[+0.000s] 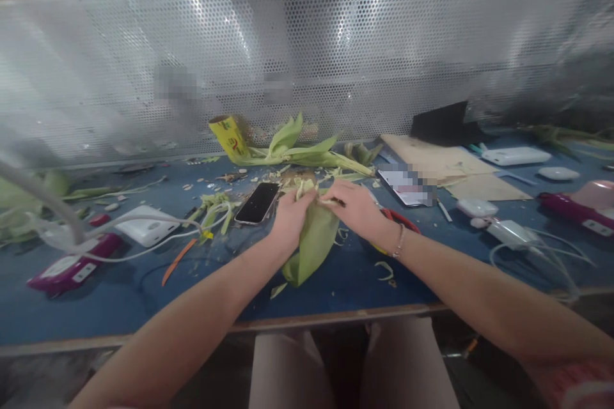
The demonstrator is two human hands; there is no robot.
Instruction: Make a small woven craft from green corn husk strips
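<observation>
A green leafy bundle (316, 243), which looks like corn husk, hangs down between my hands above the blue table (215, 300). My left hand (291, 214) is closed on its upper left side, near a pale, ragged top end. From the right, my right hand (357, 204) pinches at the same top end, fingers bent around a pale strip. Under and beside my right wrist lies a red-handled tool (403, 220), partly hidden by the arm. A dark-screened phone (258, 202) rests just left of my left hand.
Behind the hands lie green husks (307, 153) and a yellow tube (229, 138) against a perforated metal screen (311, 64). Purple power strips (77, 265), white chargers (148, 225) and cables stand at both sides. Brown paper (441, 163) and another phone (407, 186) are right of centre.
</observation>
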